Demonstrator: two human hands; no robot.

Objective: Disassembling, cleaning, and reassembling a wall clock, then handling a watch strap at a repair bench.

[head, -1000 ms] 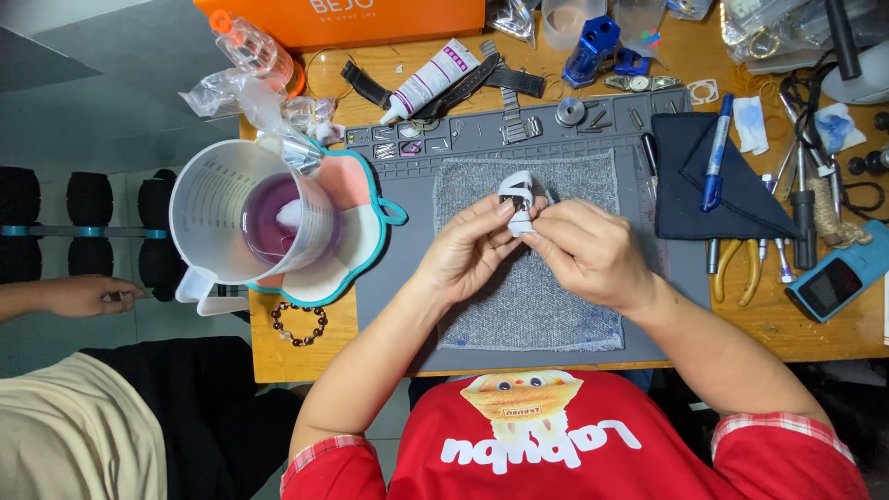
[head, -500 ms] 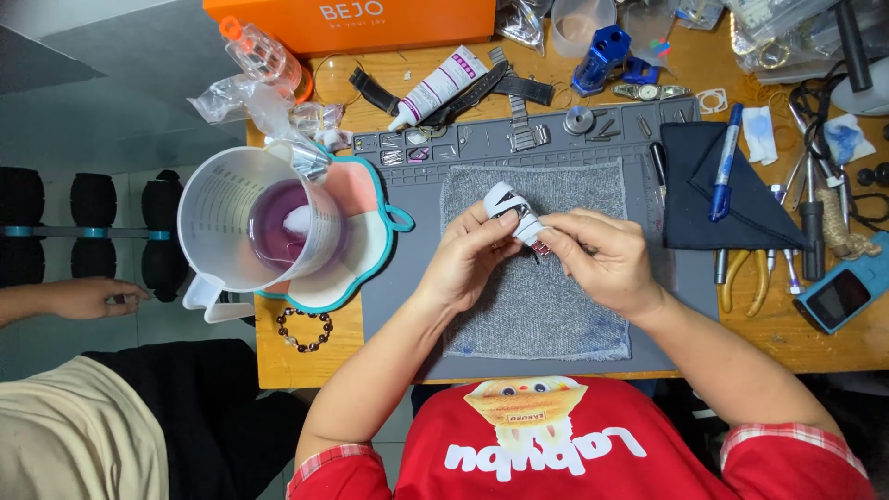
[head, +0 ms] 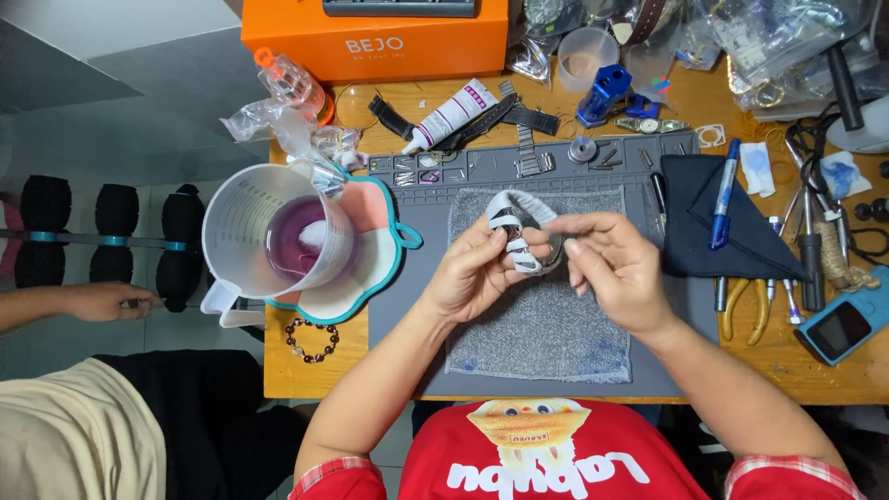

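A pale grey looped watch strap point(head: 515, 225) is pinched above the grey fabric pad point(head: 537, 319): left hand point(head: 474, 273) clamped below-left, right hand point(head: 616, 268) closed at its right.

Cloth, rubber and plastic on a wooden bench

A rough grey woven cloth square point(head: 542, 324) lies on a matt grey rubbery mat point(head: 407, 306); at nine o'clock stands a glossy translucent plastic jug point(head: 269, 231).
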